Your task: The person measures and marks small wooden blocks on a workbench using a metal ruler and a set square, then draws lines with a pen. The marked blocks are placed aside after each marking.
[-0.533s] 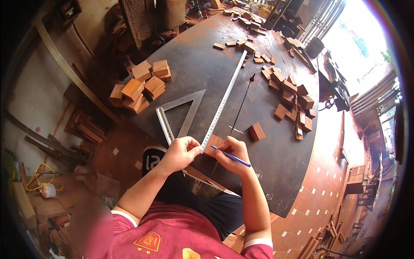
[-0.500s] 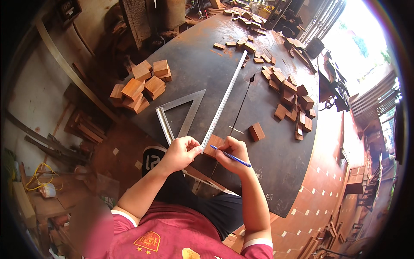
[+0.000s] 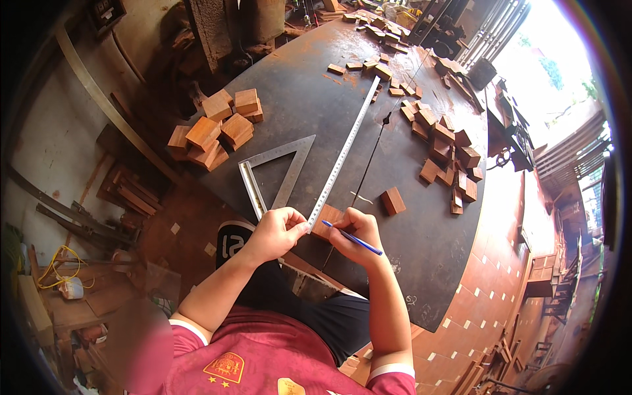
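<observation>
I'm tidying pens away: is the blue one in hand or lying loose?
In hand: the right hand grips the blue pen, its tip at the wooden block; contact unclear.

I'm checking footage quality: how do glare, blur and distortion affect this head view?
Head view throughout: glare whites out the bright upper-right opening; distortion bows the edges of the dark flat tabletop; a heavily blurred reddish patch sits lower left; the slim blue pen and long white ruler look fairly sharp.

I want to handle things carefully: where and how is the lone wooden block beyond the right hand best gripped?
Grip the lone wooden block across its long sides, probably from above: it lies flat, apart from other blocks, with both sides free.
</observation>
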A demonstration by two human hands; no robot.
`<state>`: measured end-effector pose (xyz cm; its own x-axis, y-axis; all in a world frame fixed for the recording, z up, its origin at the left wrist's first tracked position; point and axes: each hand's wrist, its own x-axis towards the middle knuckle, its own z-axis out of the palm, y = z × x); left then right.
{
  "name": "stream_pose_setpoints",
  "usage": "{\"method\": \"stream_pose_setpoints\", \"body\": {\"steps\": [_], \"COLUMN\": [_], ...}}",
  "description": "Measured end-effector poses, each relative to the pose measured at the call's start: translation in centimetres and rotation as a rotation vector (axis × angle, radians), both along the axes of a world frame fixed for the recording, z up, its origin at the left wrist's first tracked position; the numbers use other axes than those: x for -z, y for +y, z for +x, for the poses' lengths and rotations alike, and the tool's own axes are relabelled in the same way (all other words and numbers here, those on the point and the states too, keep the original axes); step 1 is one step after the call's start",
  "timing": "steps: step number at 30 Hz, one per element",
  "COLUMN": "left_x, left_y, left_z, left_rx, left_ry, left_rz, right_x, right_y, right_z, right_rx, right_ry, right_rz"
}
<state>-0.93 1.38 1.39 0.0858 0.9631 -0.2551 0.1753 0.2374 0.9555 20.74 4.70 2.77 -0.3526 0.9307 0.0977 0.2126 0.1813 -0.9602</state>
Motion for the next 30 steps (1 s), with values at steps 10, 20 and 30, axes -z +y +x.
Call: {"method": "stream_pose_setpoints", "body": {"steps": [10,20,30], "left_x": [0.08,-0.72,-0.67], "left_y": [-0.04,-0.07,-0.07], "left_z": [0.05,0.03,0.01], "left_rx": [0.003,0.008,0.005], "left_ry": [0.012,0.031,-0.009], "left_rz": [0.02,-0.001,-0.014], "right_x": [0.63,0.41,0.35], "right_y": [0.23,0.28,0.35], "right_z": [0.1,0.2,0.23], "right_rx": [-0.034,-0.068,-0.065], "right_ry": [0.052,0.04,0.022], "right_rz": [-0.038,-0.093,-0.09]}}
